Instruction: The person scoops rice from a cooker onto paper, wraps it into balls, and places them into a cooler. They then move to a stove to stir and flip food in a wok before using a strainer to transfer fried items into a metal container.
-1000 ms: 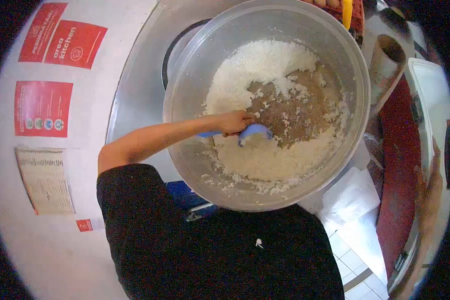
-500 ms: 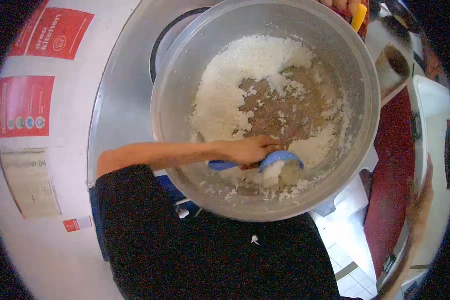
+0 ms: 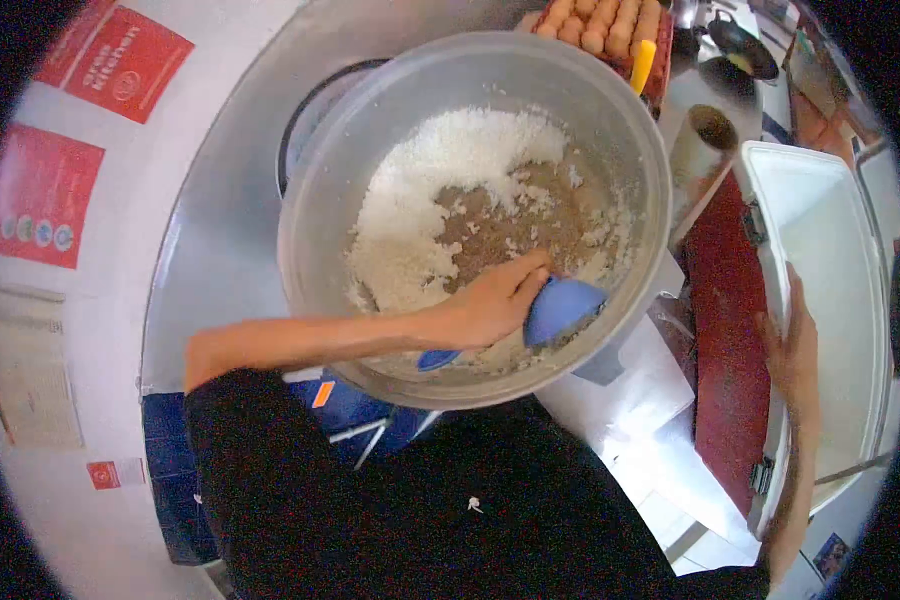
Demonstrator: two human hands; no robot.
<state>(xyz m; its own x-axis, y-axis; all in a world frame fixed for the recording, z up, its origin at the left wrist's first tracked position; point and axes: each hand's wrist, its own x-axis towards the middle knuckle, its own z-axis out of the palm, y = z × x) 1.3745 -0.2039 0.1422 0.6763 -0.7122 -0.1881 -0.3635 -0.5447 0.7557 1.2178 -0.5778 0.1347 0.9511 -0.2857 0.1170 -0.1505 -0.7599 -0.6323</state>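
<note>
My left hand (image 3: 495, 303) is closed around a blue plastic scoop (image 3: 565, 310) inside a large metal pot (image 3: 635, 110). The scoop's bowl is tilted, its rounded back facing up, and its handle end pokes out behind my hand. White cooked rice (image 3: 400, 200) lies along the pot's far and left sides. A brownish layer shows on the pot's bottom in the middle. On the right, my right hand (image 3: 795, 345) rests at the near rim of a white cooler box (image 3: 850, 260), fingers stretched out and thumb apart.
Beyond the pot sits a tray of eggs (image 3: 610, 25) near a yellow handle (image 3: 643, 66). A metal cylinder (image 3: 700, 155) and a dark wok (image 3: 742, 48) stand at the back right. Red signs (image 3: 125, 60) hang on the left wall. A dark red surface (image 3: 725, 370) lies between pot and cooler.
The scoop has tipped over, from rice showing in its bowl to its back facing up. The view has shifted, bringing more of the cooler box and eggs into sight.
</note>
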